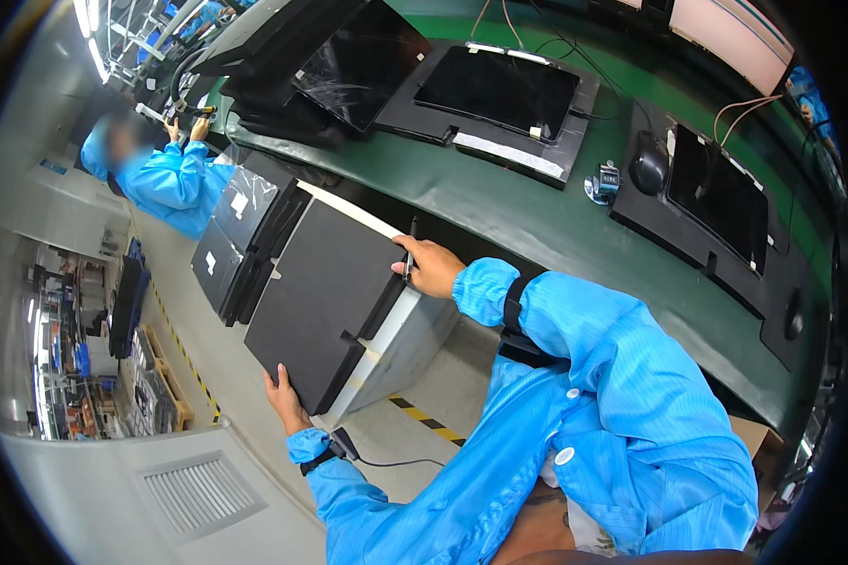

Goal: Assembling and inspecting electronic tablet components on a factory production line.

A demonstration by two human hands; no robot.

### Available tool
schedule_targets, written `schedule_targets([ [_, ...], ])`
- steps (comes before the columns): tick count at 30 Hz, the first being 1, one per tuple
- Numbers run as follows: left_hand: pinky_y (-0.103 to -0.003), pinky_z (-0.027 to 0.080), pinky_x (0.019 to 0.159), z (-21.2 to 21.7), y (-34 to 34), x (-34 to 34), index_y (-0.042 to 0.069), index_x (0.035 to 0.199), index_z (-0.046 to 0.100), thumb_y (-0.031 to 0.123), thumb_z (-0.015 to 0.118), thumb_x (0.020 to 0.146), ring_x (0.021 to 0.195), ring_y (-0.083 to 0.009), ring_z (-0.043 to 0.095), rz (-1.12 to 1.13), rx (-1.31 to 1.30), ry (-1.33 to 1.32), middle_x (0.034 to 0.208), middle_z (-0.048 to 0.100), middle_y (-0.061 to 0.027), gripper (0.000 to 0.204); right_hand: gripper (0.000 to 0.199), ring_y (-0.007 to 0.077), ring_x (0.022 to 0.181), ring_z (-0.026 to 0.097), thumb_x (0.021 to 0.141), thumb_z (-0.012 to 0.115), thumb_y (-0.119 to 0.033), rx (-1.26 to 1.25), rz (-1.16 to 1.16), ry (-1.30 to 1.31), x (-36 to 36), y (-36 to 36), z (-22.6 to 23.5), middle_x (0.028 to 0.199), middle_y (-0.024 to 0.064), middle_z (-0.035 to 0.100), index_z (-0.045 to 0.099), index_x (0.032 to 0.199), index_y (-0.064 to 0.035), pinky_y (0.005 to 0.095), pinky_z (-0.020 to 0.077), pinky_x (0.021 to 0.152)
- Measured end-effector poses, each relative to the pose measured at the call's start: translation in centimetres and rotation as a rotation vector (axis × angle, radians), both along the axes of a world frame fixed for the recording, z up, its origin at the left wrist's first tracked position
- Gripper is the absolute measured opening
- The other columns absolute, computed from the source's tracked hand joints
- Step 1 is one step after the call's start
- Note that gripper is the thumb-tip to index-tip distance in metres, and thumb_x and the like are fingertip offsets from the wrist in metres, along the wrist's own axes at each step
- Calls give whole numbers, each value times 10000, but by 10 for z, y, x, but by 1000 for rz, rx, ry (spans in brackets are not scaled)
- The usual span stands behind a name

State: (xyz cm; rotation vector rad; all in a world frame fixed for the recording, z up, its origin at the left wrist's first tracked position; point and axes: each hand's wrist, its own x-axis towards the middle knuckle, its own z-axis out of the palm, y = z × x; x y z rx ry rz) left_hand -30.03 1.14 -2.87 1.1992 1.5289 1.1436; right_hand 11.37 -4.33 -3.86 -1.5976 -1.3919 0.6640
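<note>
A black foam tray lies in front of me, on a white bin-like stand beside the bench, with notches along its edges. My left hand is at its near left corner, thumb and fingers against the edge. My right hand grips the opposite edge, fingers curled over it. A dark pen is held between the right hand's fingers. Beyond the tray sit stacked dark panels in clear film with white labels. The undersides of the tray's gripped edges are hidden.
On the green bench several black screens lie in foam trays, including a middle screen and a right screen. A mouse and a small metal counter lie between them. A co-worker in blue stands at the far left.
</note>
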Motion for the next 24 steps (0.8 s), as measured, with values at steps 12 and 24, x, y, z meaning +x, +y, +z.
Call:
schedule_targets([
  [12, -391, 499, 1018, 2, -14, -22, -63, 1410, 506, 226, 671, 1011, 1151, -273, 613, -58, -100, 2, 1356, 601, -179, 520, 347, 458, 961, 655, 909, 733, -178, -30, 17, 26, 3, -46, 17, 1031, 302, 636, 578, 1169, -7, 523, 517, 799],
  [24, -392, 522, 911, 106, -92, 334, -1, 1110, 696, 16, 713, 864, 1036, -315, 664, -744, 922, 503, 1134, 695, -155, 247, 347, 348, 664, 727, 870, 725, -285, -457, -484, -756, 132, -309, 140, 684, 153, 710, 614, 1006, 14, 472, 560, 584],
])
